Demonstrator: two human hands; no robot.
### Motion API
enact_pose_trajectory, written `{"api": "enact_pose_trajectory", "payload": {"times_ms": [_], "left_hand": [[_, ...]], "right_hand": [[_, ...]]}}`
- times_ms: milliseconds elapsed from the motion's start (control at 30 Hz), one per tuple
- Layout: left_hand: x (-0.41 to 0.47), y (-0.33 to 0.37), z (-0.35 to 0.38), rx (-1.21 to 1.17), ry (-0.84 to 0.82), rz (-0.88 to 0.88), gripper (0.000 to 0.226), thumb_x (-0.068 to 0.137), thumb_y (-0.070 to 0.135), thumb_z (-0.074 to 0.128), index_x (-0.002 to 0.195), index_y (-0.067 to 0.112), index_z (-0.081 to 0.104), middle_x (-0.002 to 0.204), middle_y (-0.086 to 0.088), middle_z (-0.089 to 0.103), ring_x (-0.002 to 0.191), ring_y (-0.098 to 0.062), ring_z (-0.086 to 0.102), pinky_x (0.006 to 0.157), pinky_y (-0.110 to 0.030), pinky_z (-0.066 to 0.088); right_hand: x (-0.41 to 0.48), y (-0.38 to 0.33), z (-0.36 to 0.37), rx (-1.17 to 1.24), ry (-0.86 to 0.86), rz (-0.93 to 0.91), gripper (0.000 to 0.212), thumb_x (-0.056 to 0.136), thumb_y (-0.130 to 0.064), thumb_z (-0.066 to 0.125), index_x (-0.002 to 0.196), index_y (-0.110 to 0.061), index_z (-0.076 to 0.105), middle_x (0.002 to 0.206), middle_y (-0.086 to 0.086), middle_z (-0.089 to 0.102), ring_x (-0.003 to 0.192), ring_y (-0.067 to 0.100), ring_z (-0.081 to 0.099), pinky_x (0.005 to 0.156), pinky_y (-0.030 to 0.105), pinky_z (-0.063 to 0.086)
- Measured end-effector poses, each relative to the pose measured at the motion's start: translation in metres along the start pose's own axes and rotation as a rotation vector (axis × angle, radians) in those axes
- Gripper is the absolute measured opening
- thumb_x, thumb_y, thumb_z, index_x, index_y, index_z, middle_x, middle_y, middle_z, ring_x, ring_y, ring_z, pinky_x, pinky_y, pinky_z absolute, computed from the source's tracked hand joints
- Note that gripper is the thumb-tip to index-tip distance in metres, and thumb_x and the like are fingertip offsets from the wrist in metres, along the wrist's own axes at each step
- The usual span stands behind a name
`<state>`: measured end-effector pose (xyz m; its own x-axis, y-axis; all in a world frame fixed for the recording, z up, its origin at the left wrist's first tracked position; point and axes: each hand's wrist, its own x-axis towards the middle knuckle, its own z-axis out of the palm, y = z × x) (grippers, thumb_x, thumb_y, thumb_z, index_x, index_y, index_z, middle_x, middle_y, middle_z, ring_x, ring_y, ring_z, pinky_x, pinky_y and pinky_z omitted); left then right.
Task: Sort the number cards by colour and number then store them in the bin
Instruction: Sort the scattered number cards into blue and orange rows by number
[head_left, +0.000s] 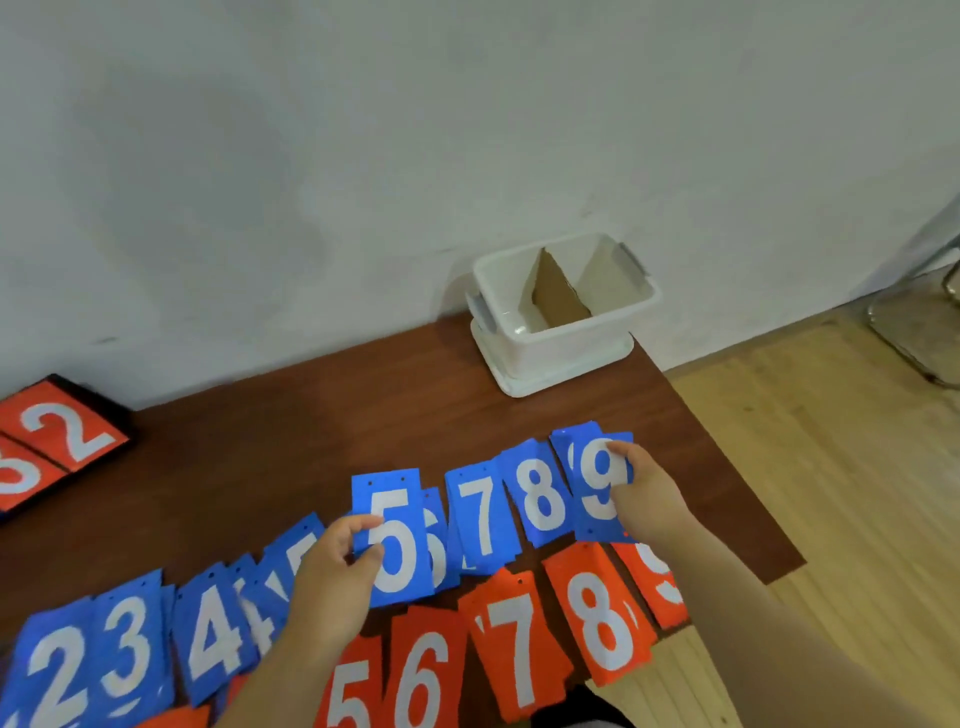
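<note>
Dark desk by a white wall carries blue cards in a row beyond red cards, digits rising rightward; left hand pinches the blue 5 card at its left edge; right hand grips the blue 9 card at its right edge; both cards lie long axis away from the person; white bin, split by a cardboard divider, stands at the far right corner, nearer the right hand, well apart from the left.

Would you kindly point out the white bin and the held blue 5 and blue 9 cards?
white bin (561, 356): head view, front wall.
blue 5 card (397, 545): head view, face centre.
blue 9 card (597, 486): head view, face centre.
</note>
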<state>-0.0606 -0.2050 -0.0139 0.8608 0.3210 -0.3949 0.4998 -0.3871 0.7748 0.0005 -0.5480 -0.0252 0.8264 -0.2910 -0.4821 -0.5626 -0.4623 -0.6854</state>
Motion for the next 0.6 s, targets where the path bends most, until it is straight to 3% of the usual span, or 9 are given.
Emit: {"api": "enact_pose_trajectory", "payload": {"times_ms": [100, 233, 300, 433, 600], "left_hand": [[-0.004, 0.000, 0.012, 0.003, 0.108, -0.050, 0.024, 0.094, 0.009, 0.067, 0.104, 0.032, 0.067, 0.095, 0.014, 0.062, 0.073, -0.004, 0.056, 0.063, -0.023, 0.046], [-0.013, 0.000, 0.031, 0.022, 0.182, -0.158, 0.023, 0.096, 0.012, 0.067, 0.104, 0.033, 0.066, 0.103, 0.005, 0.064, 0.081, -0.008, 0.061, 0.062, -0.026, 0.050], [-0.018, -0.003, 0.038, 0.022, 0.197, -0.208, 0.022, 0.098, 0.012, 0.064, 0.108, 0.032, 0.065, 0.098, 0.004, 0.065, 0.067, -0.010, 0.062, 0.052, -0.025, 0.051], [-0.020, -0.006, 0.039, 0.016, 0.219, -0.263, 0.024, 0.100, 0.010, 0.060, 0.113, 0.030, 0.062, 0.089, -0.008, 0.061, 0.045, -0.010, 0.048, 0.036, -0.016, 0.036], [-0.016, -0.020, 0.011, 0.002, 0.289, -0.290, 0.031, 0.100, 0.008, 0.057, 0.118, 0.032, 0.060, 0.060, 0.000, 0.048, 0.033, -0.005, 0.031, 0.036, -0.023, 0.030]], "right_hand": [[0.051, -0.002, 0.000, -0.114, -0.078, -0.045, 0.068, 0.090, 0.005, 0.041, 0.145, -0.034, 0.043, 0.101, 0.005, 0.066, 0.072, 0.022, 0.065, 0.051, 0.033, 0.052], [0.102, 0.003, 0.014, -0.339, -0.168, -0.153, 0.069, 0.094, 0.000, 0.049, 0.153, -0.032, 0.032, 0.129, 0.007, 0.053, 0.099, 0.021, 0.061, 0.070, 0.031, 0.055], [0.111, 0.014, 0.021, -0.500, -0.143, -0.186, 0.065, 0.096, -0.010, 0.051, 0.152, -0.034, 0.032, 0.131, 0.006, 0.043, 0.104, 0.021, 0.054, 0.082, 0.035, 0.056], [0.113, 0.026, 0.022, -0.759, 0.004, -0.227, 0.053, 0.097, -0.034, 0.054, 0.148, -0.037, 0.038, 0.148, 0.007, 0.029, 0.121, 0.029, 0.041, 0.097, 0.044, 0.048], [0.079, 0.005, 0.053, -0.674, -0.053, -0.328, 0.055, 0.093, -0.041, 0.063, 0.145, -0.031, 0.046, 0.153, 0.008, 0.031, 0.132, 0.033, 0.038, 0.104, 0.049, 0.045]]}}
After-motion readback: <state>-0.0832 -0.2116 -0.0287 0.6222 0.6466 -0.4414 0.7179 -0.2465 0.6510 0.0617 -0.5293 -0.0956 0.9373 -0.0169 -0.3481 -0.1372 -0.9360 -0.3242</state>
